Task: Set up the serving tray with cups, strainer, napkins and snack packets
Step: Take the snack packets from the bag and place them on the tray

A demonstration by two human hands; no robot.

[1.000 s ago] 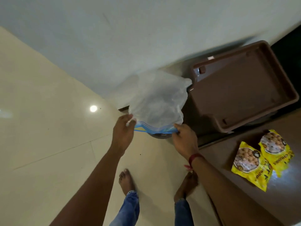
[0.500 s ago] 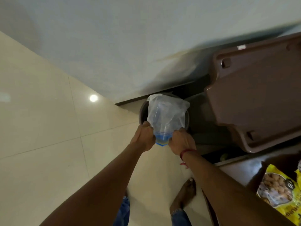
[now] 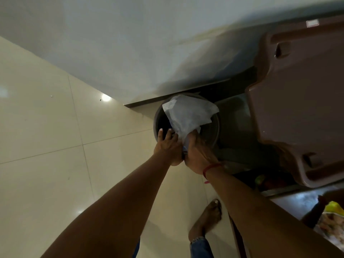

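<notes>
Both hands lowered since a second ago, left hand (image 3: 167, 144) and right hand (image 3: 195, 153) pinching the clear plastic bag (image 3: 188, 116), now bunched into the round bin (image 3: 212, 127) on the floor; serving tray (image 3: 297, 101) bare, snack packet (image 3: 333, 218) unplaced on table.

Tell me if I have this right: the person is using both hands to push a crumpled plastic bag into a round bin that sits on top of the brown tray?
Not quite. In the head view both hands, left hand and right hand, do press the plastic bag into the round bin, but the bin stands on the floor by the wall, beside and below the brown tray, not on top of it.
</notes>
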